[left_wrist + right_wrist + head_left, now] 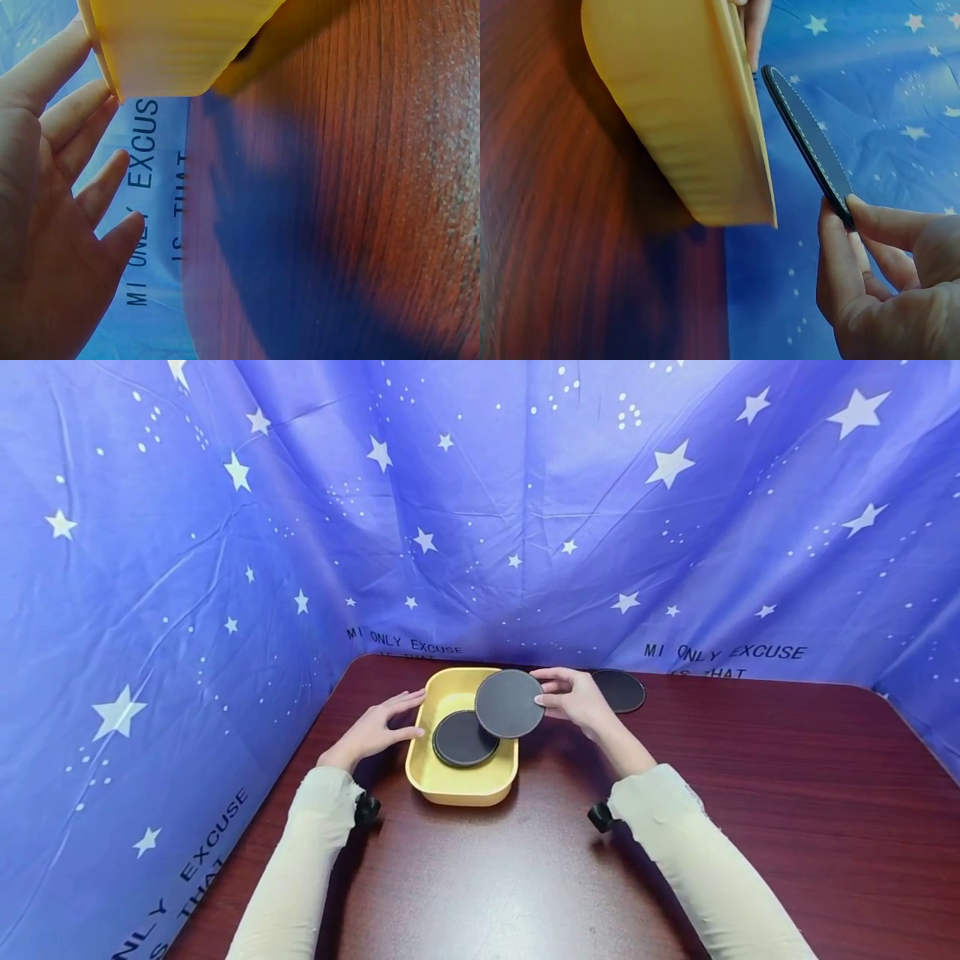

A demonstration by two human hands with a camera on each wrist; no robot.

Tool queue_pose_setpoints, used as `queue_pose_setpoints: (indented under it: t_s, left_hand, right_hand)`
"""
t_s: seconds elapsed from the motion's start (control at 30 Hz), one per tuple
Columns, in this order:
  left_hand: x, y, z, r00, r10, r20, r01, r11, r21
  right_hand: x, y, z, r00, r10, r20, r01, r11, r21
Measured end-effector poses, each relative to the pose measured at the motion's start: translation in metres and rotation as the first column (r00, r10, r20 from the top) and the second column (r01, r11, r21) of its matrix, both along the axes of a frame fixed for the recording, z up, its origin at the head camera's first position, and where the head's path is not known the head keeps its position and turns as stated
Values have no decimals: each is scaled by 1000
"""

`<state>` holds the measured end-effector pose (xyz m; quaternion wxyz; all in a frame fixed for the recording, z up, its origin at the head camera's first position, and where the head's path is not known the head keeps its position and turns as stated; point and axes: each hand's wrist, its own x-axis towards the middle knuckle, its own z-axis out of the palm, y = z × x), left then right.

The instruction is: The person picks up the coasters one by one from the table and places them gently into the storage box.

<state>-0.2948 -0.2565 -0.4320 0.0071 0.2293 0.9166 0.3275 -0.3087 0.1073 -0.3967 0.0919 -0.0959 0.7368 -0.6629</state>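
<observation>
A yellow plastic bin (461,795) stands on the table, left of centre in the head view. My left hand (375,729) touches its left rim with extended, spread fingers. Between thumb and fingers, my right hand (573,700) pinches a round black coaster (510,703) by its right edge. That coaster is tilted above the bin's right side, and its pale stitched border shows in the right wrist view, where the hand (889,274) grips its lower end. Inside the bin lies a dark coaster (459,742), partly covered by the held one.
Another black coaster (624,692) lies on the table behind my right hand, partly hidden by it. The reddish-brown wooden table (787,777) extends to the right. Blue star-printed cloth (525,485) hangs along its back and left sides.
</observation>
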Motion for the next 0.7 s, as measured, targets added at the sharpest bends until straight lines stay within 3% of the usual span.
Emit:
queue_pose_setpoints:
  t_s: [0.4, 0.7]
  left_hand:
    - [-1, 1, -1, 1000, -14, -23, 14, 1000, 3]
    - [-1, 1, -2, 1000, -16, -11, 16, 999, 28]
  right_hand:
    - [2, -46, -6, 1000, -27, -7, 27, 990, 138]
    - [4, -70, -7, 992, -59, -116, 95, 936, 339]
